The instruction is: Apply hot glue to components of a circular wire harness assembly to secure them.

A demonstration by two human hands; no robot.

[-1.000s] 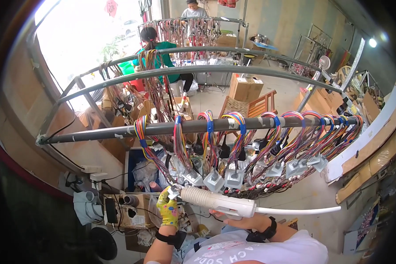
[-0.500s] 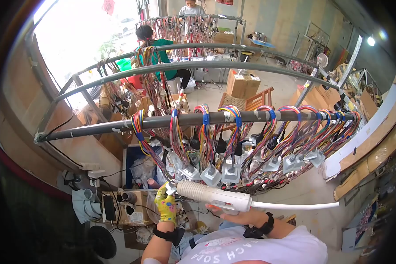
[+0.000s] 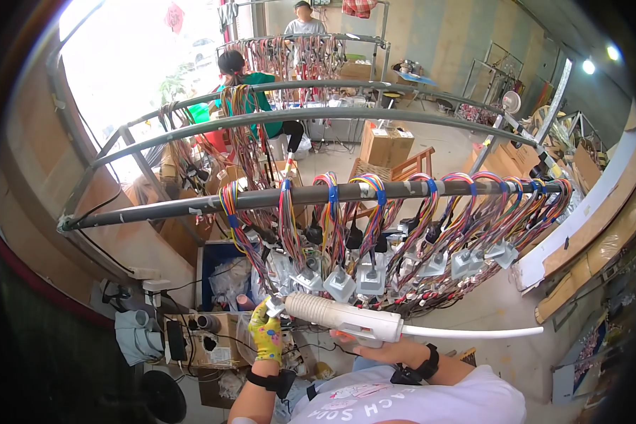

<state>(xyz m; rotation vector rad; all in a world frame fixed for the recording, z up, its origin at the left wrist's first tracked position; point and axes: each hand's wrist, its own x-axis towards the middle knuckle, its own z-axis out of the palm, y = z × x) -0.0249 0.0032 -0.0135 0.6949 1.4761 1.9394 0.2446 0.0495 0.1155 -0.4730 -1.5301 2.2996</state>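
Note:
My left hand [image 3: 266, 338], in a yellow patterned glove, pinches a small white connector [image 3: 275, 307] at the lower end of a wire bundle [image 3: 246, 244]. My right hand [image 3: 366, 348] is closed round the underside of a white hot glue gun [image 3: 364, 321], its grip mostly hidden by the gun's body. The gun's ribbed front end points left and sits right beside the connector; whether the tip touches it I cannot tell. From the gun's back end a long white glue stick [image 3: 473, 331] sticks out to the right.
Several wire bundles with pale plastic housings [image 3: 371, 278] hang from a grey metal rail [image 3: 290, 196]. Below left stand a blue bin [image 3: 206, 272] and a cardboard box [image 3: 222, 350] with cables. Farther off, a person in green [image 3: 261, 92] sits and another person [image 3: 304, 25] stands at a rack.
The view has tilted slightly, so the background sits a little lower. Both hands, the connector and the glue gun keep nearly the same places.

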